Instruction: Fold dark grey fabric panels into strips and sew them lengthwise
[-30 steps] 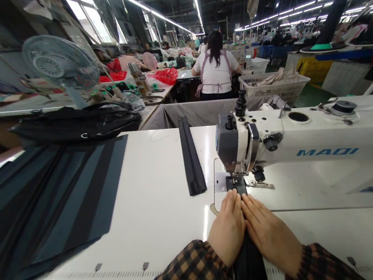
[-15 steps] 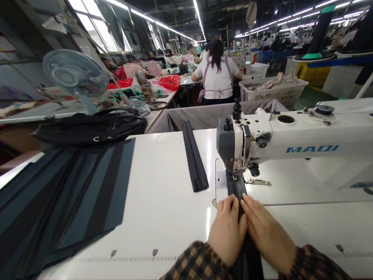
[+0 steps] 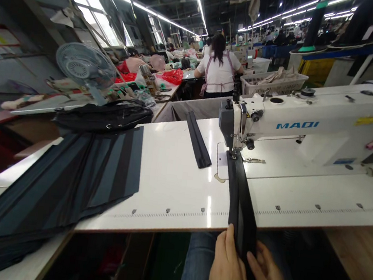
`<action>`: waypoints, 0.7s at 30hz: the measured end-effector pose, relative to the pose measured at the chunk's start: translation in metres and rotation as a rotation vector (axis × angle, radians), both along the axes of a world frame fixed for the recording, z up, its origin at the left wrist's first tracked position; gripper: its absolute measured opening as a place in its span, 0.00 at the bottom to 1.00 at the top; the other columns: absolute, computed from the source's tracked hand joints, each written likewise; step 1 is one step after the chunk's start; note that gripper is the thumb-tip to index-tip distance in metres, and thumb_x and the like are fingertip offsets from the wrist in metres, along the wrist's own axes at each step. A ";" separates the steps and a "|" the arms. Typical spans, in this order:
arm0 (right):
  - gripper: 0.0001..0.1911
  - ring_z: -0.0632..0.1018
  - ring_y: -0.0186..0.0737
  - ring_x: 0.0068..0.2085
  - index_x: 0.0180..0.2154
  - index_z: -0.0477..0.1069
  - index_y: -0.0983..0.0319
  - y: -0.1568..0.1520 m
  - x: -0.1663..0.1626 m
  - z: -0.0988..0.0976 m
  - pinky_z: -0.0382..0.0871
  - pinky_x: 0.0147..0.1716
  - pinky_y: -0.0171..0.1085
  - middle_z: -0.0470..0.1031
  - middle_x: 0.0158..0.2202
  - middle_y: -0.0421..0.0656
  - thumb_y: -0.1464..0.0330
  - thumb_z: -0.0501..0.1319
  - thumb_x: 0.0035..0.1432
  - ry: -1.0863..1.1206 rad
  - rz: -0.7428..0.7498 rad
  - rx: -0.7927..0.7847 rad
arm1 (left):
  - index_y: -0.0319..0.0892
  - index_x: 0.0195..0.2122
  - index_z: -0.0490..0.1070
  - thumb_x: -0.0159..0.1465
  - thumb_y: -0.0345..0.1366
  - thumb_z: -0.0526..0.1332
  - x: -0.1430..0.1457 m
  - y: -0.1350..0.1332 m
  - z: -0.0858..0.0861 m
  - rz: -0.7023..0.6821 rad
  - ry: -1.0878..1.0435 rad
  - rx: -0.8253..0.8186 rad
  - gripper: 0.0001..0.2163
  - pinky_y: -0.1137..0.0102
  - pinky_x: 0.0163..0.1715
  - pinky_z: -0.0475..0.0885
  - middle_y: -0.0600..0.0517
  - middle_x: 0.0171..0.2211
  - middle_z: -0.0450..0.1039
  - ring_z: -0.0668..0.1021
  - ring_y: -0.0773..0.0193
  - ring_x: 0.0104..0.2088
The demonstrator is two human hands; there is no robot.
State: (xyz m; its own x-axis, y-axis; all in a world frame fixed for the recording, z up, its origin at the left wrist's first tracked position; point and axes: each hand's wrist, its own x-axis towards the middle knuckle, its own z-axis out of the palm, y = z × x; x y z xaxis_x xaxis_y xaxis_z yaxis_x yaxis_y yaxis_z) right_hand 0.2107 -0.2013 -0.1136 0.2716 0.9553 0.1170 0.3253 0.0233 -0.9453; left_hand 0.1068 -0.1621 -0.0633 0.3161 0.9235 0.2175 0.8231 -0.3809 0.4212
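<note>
A long black fabric strip (image 3: 239, 191) runs from under the presser foot of the white sewing machine (image 3: 296, 121) down over the table's front edge. It lies folded lengthwise, its halves slightly parted. Below the edge my left hand (image 3: 229, 271) is closed on the strip's left side, fingers pointing up along it. My right hand (image 3: 270, 275) pinches the right side, thumb on top. The strip's lower end is hidden behind my hands. To the left of the needle lies a shorter black strip (image 3: 198, 143), apart from the worked one.
Dark flat fabric panels (image 3: 102, 166) are stacked at the left of the white table (image 3: 169, 174), with a black bag-like bundle (image 3: 108, 117) behind them. A fan (image 3: 84, 63) stands further back. A co-worker (image 3: 218, 69) sits ahead, beside a white basket (image 3: 270, 82).
Both hands have slid back from near the presser foot to below the table edge, along the strip. More of the strip now shows on the table. The view has shifted.
</note>
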 end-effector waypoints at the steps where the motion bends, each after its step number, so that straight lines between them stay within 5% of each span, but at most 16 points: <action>1: 0.16 0.72 0.41 0.46 0.50 0.59 0.62 0.001 -0.002 0.003 0.72 0.40 0.35 0.71 0.46 0.48 0.66 0.47 0.61 0.015 0.048 -0.039 | 0.32 0.55 0.51 0.60 0.27 0.44 0.000 -0.001 0.001 0.028 -0.066 -0.041 0.21 0.67 0.42 0.70 0.37 0.48 0.64 0.71 0.58 0.46; 8: 0.15 0.74 0.41 0.44 0.47 0.62 0.61 -0.004 -0.004 0.016 0.72 0.39 0.33 0.73 0.44 0.47 0.64 0.48 0.60 -0.031 0.059 -0.064 | 0.43 0.34 0.62 0.64 0.38 0.45 -0.007 -0.002 0.029 0.142 -0.369 -0.423 0.09 0.69 0.28 0.67 0.51 0.27 0.71 0.75 0.61 0.28; 13: 0.15 0.73 0.42 0.46 0.46 0.63 0.60 -0.007 -0.004 0.024 0.71 0.43 0.37 0.70 0.47 0.47 0.62 0.48 0.60 0.069 0.026 -0.122 | 0.39 0.32 0.65 0.60 0.43 0.53 -0.010 0.006 0.027 0.156 -0.895 -0.704 0.11 0.71 0.35 0.68 0.51 0.29 0.71 0.73 0.64 0.32; 17: 0.17 0.69 0.41 0.50 0.49 0.62 0.60 -0.009 -0.003 0.024 0.70 0.44 0.37 0.70 0.48 0.45 0.62 0.47 0.61 0.157 0.058 -0.134 | 0.35 0.37 0.68 0.55 0.44 0.60 -0.011 0.008 0.021 0.190 -1.095 -1.008 0.16 0.68 0.37 0.69 0.46 0.34 0.73 0.75 0.60 0.35; 21: 0.18 0.70 0.42 0.49 0.50 0.61 0.60 -0.011 0.003 0.021 0.69 0.45 0.38 0.69 0.48 0.45 0.62 0.49 0.60 0.138 0.075 -0.151 | 0.37 0.37 0.67 0.55 0.38 0.61 -0.008 0.000 0.029 0.144 -0.979 -0.813 0.11 0.68 0.37 0.69 0.48 0.35 0.73 0.75 0.61 0.36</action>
State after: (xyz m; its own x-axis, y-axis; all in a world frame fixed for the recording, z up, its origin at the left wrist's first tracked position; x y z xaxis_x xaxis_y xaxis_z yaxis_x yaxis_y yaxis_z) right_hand 0.2140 -0.2121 -0.0923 0.2027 0.9772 -0.0624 0.1954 -0.1028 -0.9753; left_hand 0.0992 -0.1623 -0.0343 0.2311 0.9119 -0.3390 0.0517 0.3365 0.9403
